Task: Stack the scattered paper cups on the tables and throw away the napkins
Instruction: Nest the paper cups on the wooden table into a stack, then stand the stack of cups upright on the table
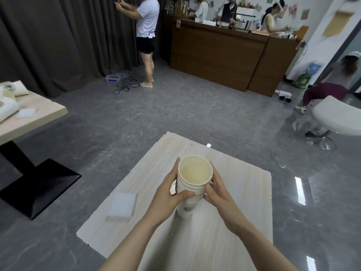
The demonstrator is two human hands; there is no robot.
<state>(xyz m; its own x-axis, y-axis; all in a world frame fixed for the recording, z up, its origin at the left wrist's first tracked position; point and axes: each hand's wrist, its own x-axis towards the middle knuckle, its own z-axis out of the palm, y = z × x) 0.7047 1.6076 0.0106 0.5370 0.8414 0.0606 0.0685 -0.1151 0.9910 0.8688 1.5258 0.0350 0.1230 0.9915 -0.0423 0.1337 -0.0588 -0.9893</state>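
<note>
A stack of several cream paper cups (193,184) stands upright on the light wooden table (244,192) in front of me. My left hand (168,194) wraps the stack's left side and my right hand (216,190) holds its right side, both around the nested rims. A white folded napkin (122,205) lies flat on the table to the left of the stack. On a second table (39,110) at the far left, more paper cups (15,88) lie on their sides, with a small white napkin (26,112) beside them.
The second table has a black pedestal base (37,184). A white swivel chair (336,118) stands at right. A brown counter (224,53) is at the back with people behind it. One person stands by the dark curtain (58,36); cables (127,85) lie on the grey floor.
</note>
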